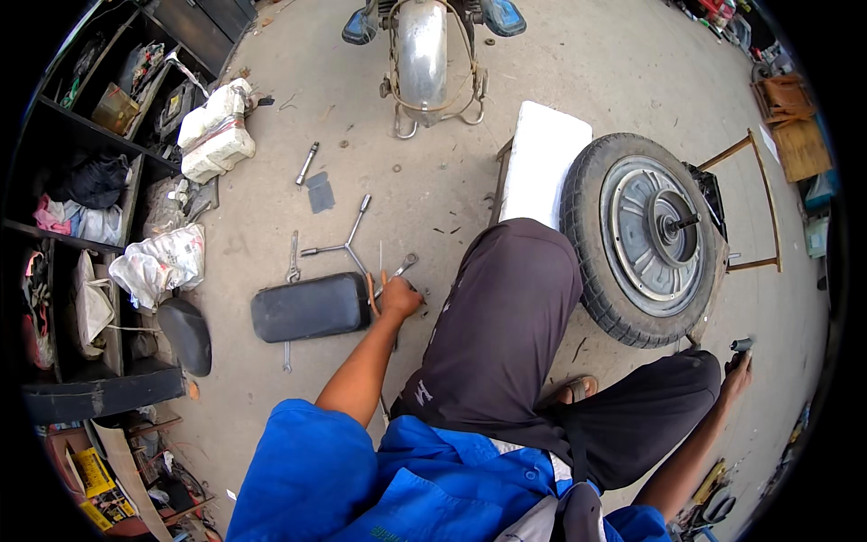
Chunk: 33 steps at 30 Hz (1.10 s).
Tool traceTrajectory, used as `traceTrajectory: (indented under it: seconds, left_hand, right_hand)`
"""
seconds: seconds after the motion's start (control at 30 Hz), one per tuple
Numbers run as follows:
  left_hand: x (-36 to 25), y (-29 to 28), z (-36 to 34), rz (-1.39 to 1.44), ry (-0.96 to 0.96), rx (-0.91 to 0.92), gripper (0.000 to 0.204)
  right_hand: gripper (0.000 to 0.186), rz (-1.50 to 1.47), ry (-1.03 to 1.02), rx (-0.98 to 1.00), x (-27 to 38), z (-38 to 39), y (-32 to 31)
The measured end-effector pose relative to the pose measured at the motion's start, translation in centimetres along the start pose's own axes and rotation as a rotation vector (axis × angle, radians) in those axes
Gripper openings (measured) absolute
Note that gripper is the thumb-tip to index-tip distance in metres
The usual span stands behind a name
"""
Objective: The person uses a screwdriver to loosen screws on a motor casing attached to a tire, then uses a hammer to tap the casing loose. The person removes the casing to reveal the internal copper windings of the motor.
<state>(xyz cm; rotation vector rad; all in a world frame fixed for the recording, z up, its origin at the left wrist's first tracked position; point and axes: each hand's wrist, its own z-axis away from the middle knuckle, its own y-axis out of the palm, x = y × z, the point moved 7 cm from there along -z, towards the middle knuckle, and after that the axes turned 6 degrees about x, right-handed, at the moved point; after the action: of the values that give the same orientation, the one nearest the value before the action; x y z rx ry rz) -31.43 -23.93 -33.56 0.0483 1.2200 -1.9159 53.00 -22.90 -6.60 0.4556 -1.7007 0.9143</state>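
Observation:
My left hand [399,296] is closed on a ring-ended wrench [407,264], low beside orange-handled pliers [371,294] and the end of a black padded seat [307,307]. A Y-shaped socket wrench [348,244] and an open-ended spanner [294,257] lie on the floor just beyond. My right hand [736,375], out at the right, grips a small dark cylindrical tool [742,345]. A wheel with a tyre and metal hub [648,237] rests beside my knees, next to a white block [542,163] on a low stand.
A motorcycle front end [420,59] stands ahead. Black shelves [131,194] with bags and parts line the left, near another dark seat [185,336]. A metal rod [308,163] lies on the concrete floor. A frame [763,199] and wooden items [790,126] are at right.

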Motion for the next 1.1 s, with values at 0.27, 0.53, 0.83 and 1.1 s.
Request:
traceTrajectory:
  seconds: [0.27, 0.53, 0.83, 1.1]
  left_hand:
    - [-6.8, -1.4, 3.2, -0.187, 0.204, 0.054, 0.017]
    - [-0.9, 2.0, 0.5, -0.108, 0.400, -0.044, 0.023]
    - [-16.4, -11.6, 4.3, 0.172, 0.685, -0.267, 0.018]
    - [-32.6, -21.6, 5.9, 0.424, 0.805, -0.152, 0.009]
  right_hand:
    - [0.034, 0.273, 0.062, 0.291, -4.8, 11.8, 4.0]
    - [0.034, 0.372, 0.132, 0.342, -6.6, 17.3, 6.0]
    - [0.038, 0.357, 0.257, 0.208, -11.0, 24.3, 3.1]
    - [0.042, 0.364, 0.370, 0.141, -20.1, 29.0, 3.2]
